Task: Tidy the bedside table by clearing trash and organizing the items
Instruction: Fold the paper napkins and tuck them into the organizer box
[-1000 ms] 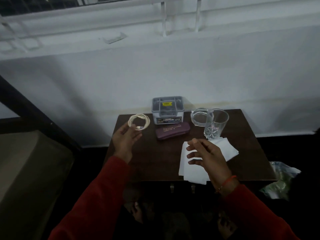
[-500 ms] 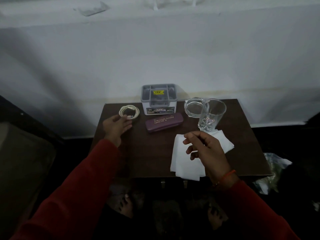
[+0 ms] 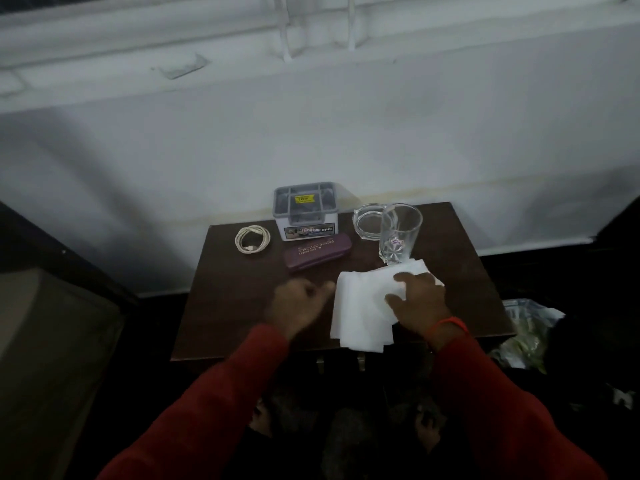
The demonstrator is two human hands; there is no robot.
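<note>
Right hand point(image 3: 417, 301) flat on soft white tissues point(image 3: 363, 313) — left hand point(image 3: 296, 304) blurred, loosely curled, empty.

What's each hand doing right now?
Left hand: blurred, curled, holding nothing visible.
Right hand: open, fingers resting on the tissues, not gripping.

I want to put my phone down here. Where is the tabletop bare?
Bare wood lies left of the left hand, below the coiled cable, and right of the tissues. The back row is crowded.
</note>
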